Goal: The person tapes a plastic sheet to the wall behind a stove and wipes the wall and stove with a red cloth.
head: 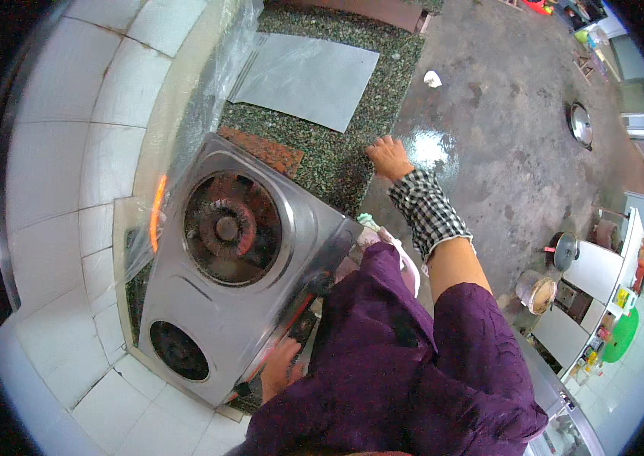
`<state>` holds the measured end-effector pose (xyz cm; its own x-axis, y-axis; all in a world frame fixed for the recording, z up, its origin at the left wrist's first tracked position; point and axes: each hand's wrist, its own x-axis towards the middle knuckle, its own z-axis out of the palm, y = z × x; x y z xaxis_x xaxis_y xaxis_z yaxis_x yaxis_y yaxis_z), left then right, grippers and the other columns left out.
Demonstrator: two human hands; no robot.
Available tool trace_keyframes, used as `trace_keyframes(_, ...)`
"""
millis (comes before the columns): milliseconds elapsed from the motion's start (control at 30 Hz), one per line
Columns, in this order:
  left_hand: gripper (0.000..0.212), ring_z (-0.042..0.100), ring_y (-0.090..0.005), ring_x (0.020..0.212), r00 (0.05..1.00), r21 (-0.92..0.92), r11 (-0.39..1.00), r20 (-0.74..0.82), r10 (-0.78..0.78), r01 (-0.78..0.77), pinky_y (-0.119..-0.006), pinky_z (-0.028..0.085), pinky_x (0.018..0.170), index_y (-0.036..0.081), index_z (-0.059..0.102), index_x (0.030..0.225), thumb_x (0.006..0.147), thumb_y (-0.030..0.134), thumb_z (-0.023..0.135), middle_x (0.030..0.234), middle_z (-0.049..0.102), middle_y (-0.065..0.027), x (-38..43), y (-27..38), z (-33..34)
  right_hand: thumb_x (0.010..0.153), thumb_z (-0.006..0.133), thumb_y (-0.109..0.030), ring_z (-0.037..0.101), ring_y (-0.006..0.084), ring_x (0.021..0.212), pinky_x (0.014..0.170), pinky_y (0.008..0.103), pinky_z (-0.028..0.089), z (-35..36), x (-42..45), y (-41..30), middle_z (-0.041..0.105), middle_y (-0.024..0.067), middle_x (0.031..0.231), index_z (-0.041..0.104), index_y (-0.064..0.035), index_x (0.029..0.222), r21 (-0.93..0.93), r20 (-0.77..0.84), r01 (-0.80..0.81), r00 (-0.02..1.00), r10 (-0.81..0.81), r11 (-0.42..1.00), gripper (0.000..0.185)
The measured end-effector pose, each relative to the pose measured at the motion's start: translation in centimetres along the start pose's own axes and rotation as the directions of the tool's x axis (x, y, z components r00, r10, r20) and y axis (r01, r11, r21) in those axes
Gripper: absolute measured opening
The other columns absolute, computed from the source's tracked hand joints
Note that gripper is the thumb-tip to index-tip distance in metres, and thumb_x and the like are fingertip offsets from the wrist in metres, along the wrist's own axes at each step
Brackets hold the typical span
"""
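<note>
A two-burner steel gas stove (182,305) sits before me, with a large burner (227,228) and a smaller burner (178,350). My left hand (282,367) is at the stove's front edge by the red-trimmed control panel; my sleeve and the edge partly hide its fingers. Reaching forward, my right hand (388,158) has curled fingers at the edge of the speckled granite counter (330,171). No object shows in that hand. A black-and-white checked sleeve cover (427,208) is around the right forearm. Beyond the stove, a grey flat sheet (308,77) lies on the counter.
A reddish stone piece (265,149) adjoins the stove. Clear plastic film (199,108) hangs along the tiled wall (51,171). On the wet concrete floor (487,148) lie a crumpled white scrap (432,78) and a lidded pan (580,124). A bucket (537,292) stands near white cabinets (592,271).
</note>
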<state>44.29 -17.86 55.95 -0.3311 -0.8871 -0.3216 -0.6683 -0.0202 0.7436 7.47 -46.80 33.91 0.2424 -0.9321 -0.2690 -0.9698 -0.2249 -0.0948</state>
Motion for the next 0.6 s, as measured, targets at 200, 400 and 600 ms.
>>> trace_keyframes(200, 0.038, 0.055, -0.0272, 0.104, 0.91, -0.109, 0.905, -0.011, -0.414, 0.411, -0.034, 0.04, 0.089, 0.006, 0.056, 0.109, 0.072, 0.001, 0.06, 0.109, 0.057, -0.0127, -5.3, -3.0, 6.4, 0.069, 0.066, -0.029, 0.047, 0.0217, 0.098, 0.074, 0.0345, 0.039, 1.5, 4.7, 1.3, 0.054, 0.0051, 0.1, 0.063, -0.0153, 0.088, -0.274, 0.138, 0.229, 0.971, -0.197, 0.934, 0.024)
trace_keyframes(400, 0.036, 0.057, -0.0256, 0.1, 0.765, -0.083, 0.762, 0.009, -0.644, 0.642, -0.032, 0.041, 0.087, 0.007, 0.057, 0.108, 0.073, 0.001, 0.059, 0.105, 0.059, -0.0134, -6.7, -4.7, 10.0, 0.079, 0.054, -0.022, 0.05, 0.0222, 0.088, 0.071, 0.0335, 0.038, 6.5, 9.0, 5.7, 0.058, 0.0057, 0.087, 0.062, -0.0155, 0.086, -0.463, 0.277, 0.367, 0.925, -0.262, 0.807, 0.012)
trace_keyframes(600, 0.035, 0.056, -0.0257, 0.101, 0.652, -0.366, 0.591, 0.059, -0.756, 0.719, -0.034, 0.043, 0.086, 0.009, 0.057, 0.109, 0.074, 0.007, 0.06, 0.106, 0.059, -0.013, -6.0, -5.3, 14.3, 0.081, 0.047, -0.025, 0.048, 0.0251, 0.091, 0.075, 0.0394, 0.035, 4.6, 7.8, 3.3, 0.057, 0.0063, 0.087, 0.06, -0.0177, 0.088, -0.314, 0.234, 0.317, 0.939, -0.251, 0.895, 0.017)
